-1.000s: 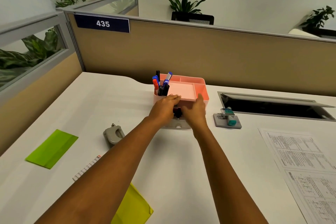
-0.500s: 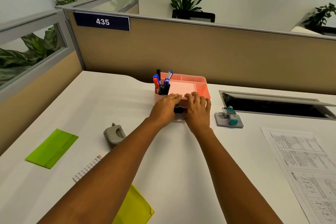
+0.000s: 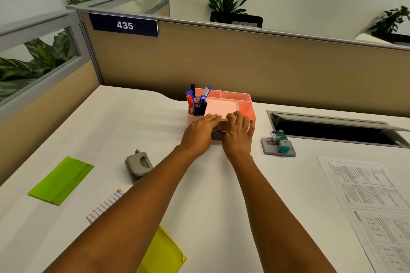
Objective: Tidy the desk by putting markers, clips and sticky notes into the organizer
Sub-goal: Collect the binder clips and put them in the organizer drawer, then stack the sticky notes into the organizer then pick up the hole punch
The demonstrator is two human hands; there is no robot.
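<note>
1. Since a second ago, the drawer (image 3: 217, 135) at the front of the pink organizer (image 3: 239, 99) has gone from pulled out to nearly closed.
2. Left hand (image 3: 199, 132) and right hand (image 3: 238, 133) lie flat, fingers straight, pressing the organizer's front edge; neither holds anything.
3. Judgement: the clips look stowed.
4. The markers (image 3: 197, 101) stand upright in the organizer's left cup, long axes near vertical.
5. The organizer's long axis runs along the partition (image 3: 266, 62).

The box (image 3: 245, 99) in the middle is pink. Its pens (image 3: 197, 101) are blue, orange and black. Lower left, one paper (image 3: 61, 180) is green and one (image 3: 163, 252) yellow.
</note>
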